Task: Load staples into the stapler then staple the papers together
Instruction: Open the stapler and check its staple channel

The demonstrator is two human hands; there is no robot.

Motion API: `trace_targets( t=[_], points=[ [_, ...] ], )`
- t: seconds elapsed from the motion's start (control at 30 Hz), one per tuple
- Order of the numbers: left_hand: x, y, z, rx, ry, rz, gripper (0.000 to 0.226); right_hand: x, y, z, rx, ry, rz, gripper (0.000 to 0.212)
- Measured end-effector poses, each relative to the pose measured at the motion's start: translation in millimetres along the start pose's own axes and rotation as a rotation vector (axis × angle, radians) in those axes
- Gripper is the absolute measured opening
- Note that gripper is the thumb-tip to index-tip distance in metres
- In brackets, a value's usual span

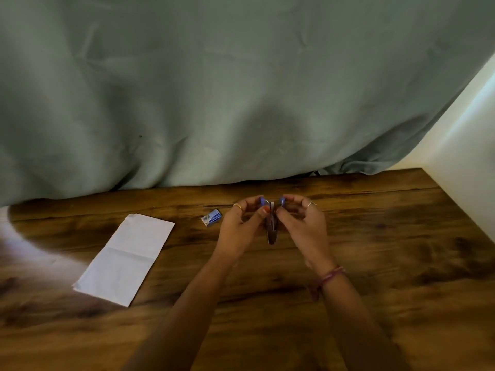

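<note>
A small dark stapler [272, 231] with blue ends is held upright above the wooden table [401, 250], between both hands. My left hand [241, 226] grips its left side and my right hand [302, 223] grips its right side. The two blue tips stand apart at the top, so the stapler looks spread open. A small blue and white staple box [211, 217] lies on the table just left of my left hand. A folded stack of white papers [126, 259] lies further left, nearer the front.
A grey-green cloth [241, 89] hangs behind the table's far edge. A pale wall [460, 145] stands to the right, close to the table's right edge.
</note>
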State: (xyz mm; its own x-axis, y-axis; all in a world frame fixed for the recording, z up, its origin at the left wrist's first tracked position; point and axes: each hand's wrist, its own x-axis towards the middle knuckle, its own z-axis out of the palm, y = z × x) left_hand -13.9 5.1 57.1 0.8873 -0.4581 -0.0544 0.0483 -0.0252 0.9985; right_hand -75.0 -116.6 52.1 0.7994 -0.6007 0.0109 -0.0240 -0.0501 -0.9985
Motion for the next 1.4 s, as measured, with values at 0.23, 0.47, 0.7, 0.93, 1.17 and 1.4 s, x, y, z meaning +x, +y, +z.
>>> trace_targets(
  t=[0.23,0.47,0.7,0.93,1.17,1.4],
  points=[
    [-17.2,13.5,-19.8,-0.513,0.070,0.061,0.023,-14.7,-32.1,-0.7,0.482,-0.176,0.123,0.022],
    [-20.9,20.4,-38.3,-0.949,0.156,-0.030,0.015,-31.6,-44.2,-5.0,0.613,-0.352,0.116,0.015],
    [-28.9,18.2,-49.8,-0.982,0.124,-0.096,0.027,-33.5,-52.7,-17.2,0.335,-0.529,0.102,0.024],
    [-38.9,16.5,-53.2,-0.832,-0.053,-0.074,0.017,-25.6,-82.7,8.6,-0.090,-0.493,-0.022,0.040],
    [-53.9,5.2,-42.4,-0.875,-0.059,-0.061,0.024,-39.7,-72.7,45.1,-0.418,-0.261,-0.253,0.032],
    [-61.2,2.6,-42.1,-0.899,-0.061,-0.062,0.016,-44.5,-70.3,50.7,-0.406,-0.255,-0.235,0.018]
  ],
)
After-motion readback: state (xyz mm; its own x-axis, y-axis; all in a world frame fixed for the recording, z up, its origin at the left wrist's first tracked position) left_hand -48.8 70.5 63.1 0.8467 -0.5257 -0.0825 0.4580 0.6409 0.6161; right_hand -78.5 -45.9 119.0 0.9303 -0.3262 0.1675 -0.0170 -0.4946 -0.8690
